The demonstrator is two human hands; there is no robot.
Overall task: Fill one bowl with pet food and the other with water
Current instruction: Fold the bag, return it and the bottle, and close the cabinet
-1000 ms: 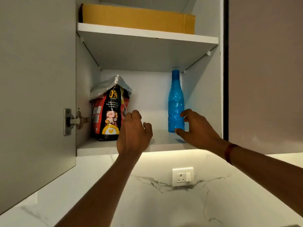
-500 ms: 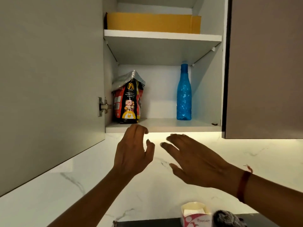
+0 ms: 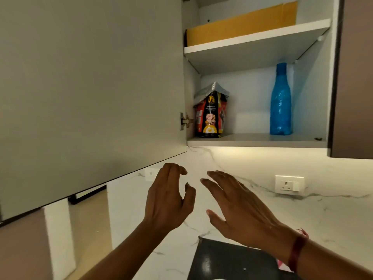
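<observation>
A black and red pet food bag (image 3: 211,114) with a folded silver top stands at the left of the lower cupboard shelf (image 3: 256,140). A blue water bottle (image 3: 281,102) stands upright at the right of the same shelf. My left hand (image 3: 168,199) and my right hand (image 3: 240,209) hang side by side below the cupboard, in front of the marble wall. Both are empty, with fingers apart. No bowl is in view.
The grey cupboard door (image 3: 90,87) stands open on the left. A yellow cardboard box (image 3: 242,29) lies on the upper shelf. A white wall socket (image 3: 289,184) sits on the marble backsplash at the right. A dark counter surface (image 3: 228,261) lies below my hands.
Both hands have come down from the lower shelf to below the cupboard, empty. The bag and the bottle stay on the shelf. The view has shifted left and down.
</observation>
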